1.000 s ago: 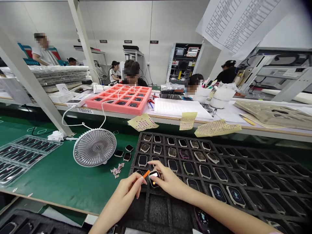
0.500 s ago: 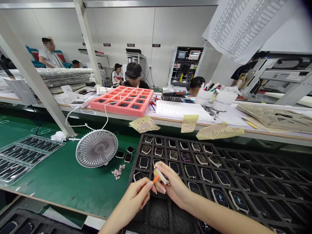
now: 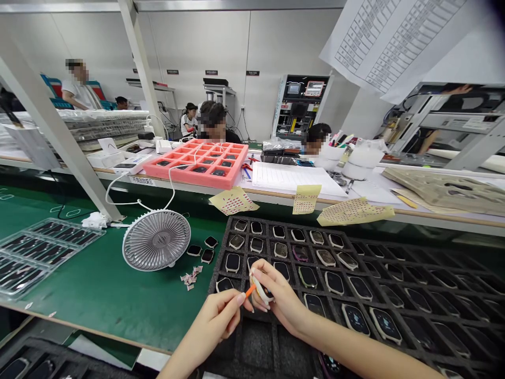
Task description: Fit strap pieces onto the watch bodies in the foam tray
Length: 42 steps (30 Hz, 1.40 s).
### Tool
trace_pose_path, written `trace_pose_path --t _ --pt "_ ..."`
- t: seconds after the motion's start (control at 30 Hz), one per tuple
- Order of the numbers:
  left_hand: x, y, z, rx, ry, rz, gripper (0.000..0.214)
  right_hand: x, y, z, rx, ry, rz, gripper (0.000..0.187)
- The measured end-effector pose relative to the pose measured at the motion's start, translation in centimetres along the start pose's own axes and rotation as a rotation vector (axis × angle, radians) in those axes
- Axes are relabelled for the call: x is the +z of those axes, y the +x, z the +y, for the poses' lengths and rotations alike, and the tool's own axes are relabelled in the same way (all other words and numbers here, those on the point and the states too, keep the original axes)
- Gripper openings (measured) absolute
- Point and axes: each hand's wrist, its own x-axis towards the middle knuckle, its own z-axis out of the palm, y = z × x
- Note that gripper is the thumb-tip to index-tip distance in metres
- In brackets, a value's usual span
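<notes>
My right hand (image 3: 286, 302) grips a white-framed smartwatch body (image 3: 259, 289) by its edges, tilted on its side above a black foam tray (image 3: 255, 350). Fingers pinched, my left hand (image 3: 216, 318) holds a thin orange stick-like tool (image 3: 250, 290), whose tip meets the near side of the watch. The exact contact point is too small to make out. Under and around both hands, the tray's pockets hold many similar watches, such as a white-framed watch (image 3: 334, 282). Several pockets at its front hold nothing.
A round grey fan (image 3: 158, 239) lies on the green mat (image 3: 98, 300), left of three watches (image 3: 207, 256) and small pale paper pieces (image 3: 191, 277). A clear tray (image 3: 47, 255) sits further left. The shelf carries a pink foam tray (image 3: 197, 176) and papers. People sit beyond.
The watch has turned slightly in my right hand, so more of its dark face shows. My left hand has shifted a little left, with the orange tool still against the watch.
</notes>
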Motion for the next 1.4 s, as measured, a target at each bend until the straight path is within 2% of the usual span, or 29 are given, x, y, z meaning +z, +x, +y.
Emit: trace_pose_path --t 0.13,0.4,0.5,0.6,0.7,0.8,0.87,1.0,1.07,1.17,1.23,1.33,1.4 --pt "0.0 0.1 0.2 -0.041 -0.045 -0.025 0.050 0.1 0.0 0.0 -0.013 -0.049 0.007 0.029" --pt "1.1 0.7 0.5 0.027 -0.252 0.011 0.049 1.6 0.3 -0.3 0.109 0.323 -0.042 0.028" --pt "1.0 0.6 0.4 0.054 -0.244 0.005 0.051 1.7 0.3 -0.2 0.122 0.370 -0.066 0.028" --pt "0.4 0.5 0.4 0.037 -0.211 0.010 0.051 1.7 0.3 -0.2 0.117 0.325 -0.052 0.027" --pt "-0.2 0.6 0.7 0.040 -0.154 0.072 0.049 1.6 0.3 -0.2 0.061 0.155 0.028 0.026" --pt "-0.2 1.0 1.1 0.124 -0.043 0.095 0.045 1.7 0.3 0.3 0.033 -0.019 0.086 0.031" --pt "-0.1 1.1 1.2 0.172 0.037 0.107 0.043 1.6 0.2 0.6 0.029 -0.105 0.061 0.033" --pt "-0.5 0.8 0.8 0.161 0.121 0.104 0.043 0.4 0.2 0.4 -0.074 -0.324 0.010 0.030" --pt "-1.7 0.5 0.4 0.179 0.167 0.180 0.043 -0.8 0.4 0.0 -0.138 -0.487 0.023 0.028" --pt "-4.2 0.0 -0.3 0.203 0.291 0.422 0.045 -2.7 0.6 -0.2 -0.205 -0.835 0.066 0.022" --pt "-5.9 -0.2 -0.9 0.175 0.399 0.525 0.045 -3.3 0.5 0.1 -0.198 -1.054 0.062 0.016" --pt "-7.7 0.0 -2.3 0.101 0.542 0.558 0.045 -3.5 0.2 0.3 -0.197 -1.258 0.001 0.009" --pt "-8.4 0.3 -3.4 0.041 0.617 0.560 0.045 -3.6 -0.2 0.0 -0.266 -1.355 -0.045 0.007"
